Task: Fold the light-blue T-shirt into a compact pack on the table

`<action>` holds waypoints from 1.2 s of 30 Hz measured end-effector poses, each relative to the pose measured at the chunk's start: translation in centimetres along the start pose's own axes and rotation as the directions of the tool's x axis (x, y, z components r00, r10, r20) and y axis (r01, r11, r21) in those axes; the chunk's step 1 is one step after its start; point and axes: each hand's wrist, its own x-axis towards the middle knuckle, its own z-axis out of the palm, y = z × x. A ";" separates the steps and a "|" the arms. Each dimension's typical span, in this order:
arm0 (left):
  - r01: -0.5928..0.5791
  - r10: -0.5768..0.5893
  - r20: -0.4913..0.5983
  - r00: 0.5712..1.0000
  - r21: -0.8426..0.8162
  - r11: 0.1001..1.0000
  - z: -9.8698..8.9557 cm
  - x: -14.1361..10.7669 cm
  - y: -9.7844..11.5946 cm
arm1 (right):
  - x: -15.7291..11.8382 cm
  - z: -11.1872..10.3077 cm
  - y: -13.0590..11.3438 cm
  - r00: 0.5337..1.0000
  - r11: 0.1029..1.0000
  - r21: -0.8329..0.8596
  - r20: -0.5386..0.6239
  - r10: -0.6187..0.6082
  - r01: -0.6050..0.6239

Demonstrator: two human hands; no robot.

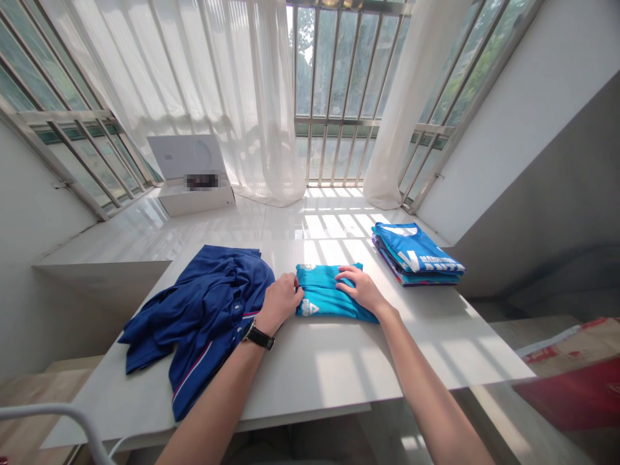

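Observation:
A light blue garment [320, 290], folded into a compact rectangle with white print on it, lies at the middle of the white table [310, 361]. At its left edge is my left hand [281, 298], fingers curled together on the fabric. My right hand [359, 289] rests on the right part of the garment with its fingers spread. A dark blue shirt [208, 310] with buttons and red-and-white trim lies loosely crumpled to the left, partly behind my left forearm. To the right sits a stack of folded clothes [419, 255], a blue one with white lettering on top.
An open white box [196, 199] stands on the window ledge [271, 223] at the back left. White curtains [261, 97] hang before the barred window. Red and tan bags [581, 381] are at the lower right. A pale curved tube [72, 413] crosses the lower left.

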 end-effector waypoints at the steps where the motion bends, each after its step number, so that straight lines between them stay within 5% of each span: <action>1: -0.073 0.074 -0.039 0.996 0.029 0.997 -0.1 -0.1 0.1 | 0.0 0.0 -0.1 1.000 1.000 0.005 0.000 0.006 -0.006; 5: -0.383 0.386 -0.023 0.922 0.084 0.920 -0.1 -0.1 0.3 | 0.0 -0.4 -0.2 1.000 1.000 -0.004 0.018 0.006 -0.006; 8: -0.375 0.374 0.033 0.927 0.070 0.924 0.1 0.0 0.1 | -0.1 -1.6 0.5 1.000 0.998 -0.060 -0.015 0.021 -0.022; 13: -0.310 0.307 0.044 0.951 0.091 0.946 0.0 0.0 0.3 | -0.5 -3.8 1.1 0.942 0.972 -0.111 -0.292 0.167 -0.206; 16: -0.288 0.282 0.064 0.957 0.109 0.951 -0.3 -0.2 0.7 | -0.7 -3.9 0.4 0.991 0.991 -0.042 -0.048 0.123 -0.125; 19: -0.270 0.263 0.071 0.962 0.108 0.957 -0.7 -0.3 0.9 | -0.8 -3.6 -0.1 0.977 0.996 -0.021 0.192 0.087 -0.085; 27: -0.315 0.308 0.066 0.949 0.134 0.940 -1.4 -0.8 1.5 | -0.8 -3.5 0.4 0.977 0.992 -0.066 0.179 0.119 -0.108; 32: -0.506 0.510 -0.078 0.856 0.067 0.860 0.0 -1.5 2.5 | -0.7 -3.3 0.4 0.979 0.992 -0.065 0.168 0.118 -0.108; 36: -0.503 0.507 -0.033 0.861 0.087 0.860 1.3 -2.1 2.8 | -1.0 -4.5 1.2 0.971 0.973 -0.047 0.066 0.228 -0.225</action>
